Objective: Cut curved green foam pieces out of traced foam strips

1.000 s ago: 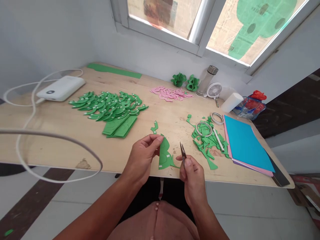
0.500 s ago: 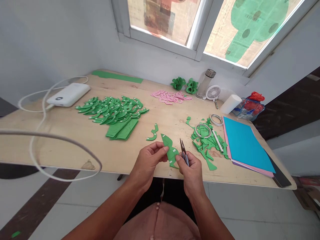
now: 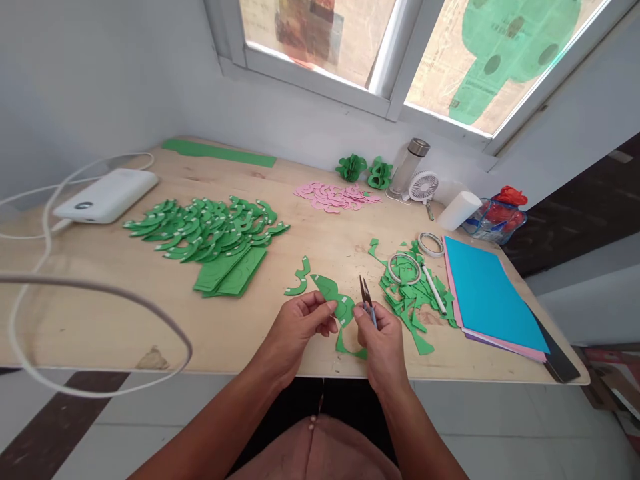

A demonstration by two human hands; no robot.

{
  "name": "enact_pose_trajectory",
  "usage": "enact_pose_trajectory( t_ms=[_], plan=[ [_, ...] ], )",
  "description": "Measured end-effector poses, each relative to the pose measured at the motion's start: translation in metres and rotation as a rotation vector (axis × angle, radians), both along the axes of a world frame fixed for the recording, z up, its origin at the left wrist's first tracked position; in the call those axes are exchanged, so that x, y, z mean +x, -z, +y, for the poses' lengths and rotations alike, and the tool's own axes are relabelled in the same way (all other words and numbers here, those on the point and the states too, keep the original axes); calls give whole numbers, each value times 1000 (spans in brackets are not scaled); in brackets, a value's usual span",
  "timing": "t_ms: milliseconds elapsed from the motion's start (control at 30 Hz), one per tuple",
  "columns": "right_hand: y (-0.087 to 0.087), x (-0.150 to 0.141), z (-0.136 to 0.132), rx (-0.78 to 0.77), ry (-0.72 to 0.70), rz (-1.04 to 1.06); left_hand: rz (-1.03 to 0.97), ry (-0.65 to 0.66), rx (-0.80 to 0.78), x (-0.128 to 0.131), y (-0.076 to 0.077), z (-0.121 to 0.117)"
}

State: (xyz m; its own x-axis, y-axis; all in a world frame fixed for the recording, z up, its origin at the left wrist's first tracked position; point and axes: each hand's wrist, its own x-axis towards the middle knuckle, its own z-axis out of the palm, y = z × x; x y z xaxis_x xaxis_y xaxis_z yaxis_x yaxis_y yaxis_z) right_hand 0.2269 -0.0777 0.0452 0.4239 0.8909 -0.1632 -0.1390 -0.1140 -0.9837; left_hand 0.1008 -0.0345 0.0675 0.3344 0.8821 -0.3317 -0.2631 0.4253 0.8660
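My left hand (image 3: pixel 305 327) pinches a green paper piece (image 3: pixel 327 290) with curved edges and small white marks. In my right hand (image 3: pixel 383 340) is a pair of scissors (image 3: pixel 367 297), blades pointing away from me and nearly closed. My right thumb reaches the right edge of the paper. A thin curved green offcut (image 3: pixel 345 347) lies below, partly covered by my right hand. Just left of the held paper rests a small curved green cutout (image 3: pixel 299 283) with white marks.
Left are a pile of green cutouts (image 3: pixel 200 230), stacked green rectangles (image 3: pixel 233 270) and a power bank (image 3: pixel 107 195) with a looping cable. Right are green scraps (image 3: pixel 400 293) with tape rolls, a white pen (image 3: pixel 434 290) and blue sheets (image 3: pixel 490 293). Pink cutouts (image 3: pixel 335 198) lie behind.
The green paper has turned between my fingers, and a curved offcut has come away below it. The view has shifted slightly; the scissors remain in my right hand.
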Motion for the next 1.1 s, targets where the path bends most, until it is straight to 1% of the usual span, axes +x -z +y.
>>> enact_pose_trajectory(
  t_ms=[200,267,367,467,533,667,833,967,1100],
  plan=[
    [4,6,2,-24,26,-40,-27,25,-40,5,4,3],
    [4,8,3,-17,41,-116,-32,2,-61,6,4,2],
    [5,10,4,12,48,-294,-43,-38,-92,7,3,2],
    [7,10,3,55,46,-450,-51,-37,-124,7,2,4],
    [9,7,1,69,34,-500,-48,-25,-135,7,2,6],
    [15,1,-2,70,-11,-555,-30,-22,-128,7,4,12],
    [19,-5,-5,56,-27,-605,39,-14,-96,9,5,17],
    [14,-4,-7,23,-41,-581,68,8,-79,11,5,19],
    [9,2,-9,-34,-45,-496,132,19,-34,11,7,20]
  ],
)
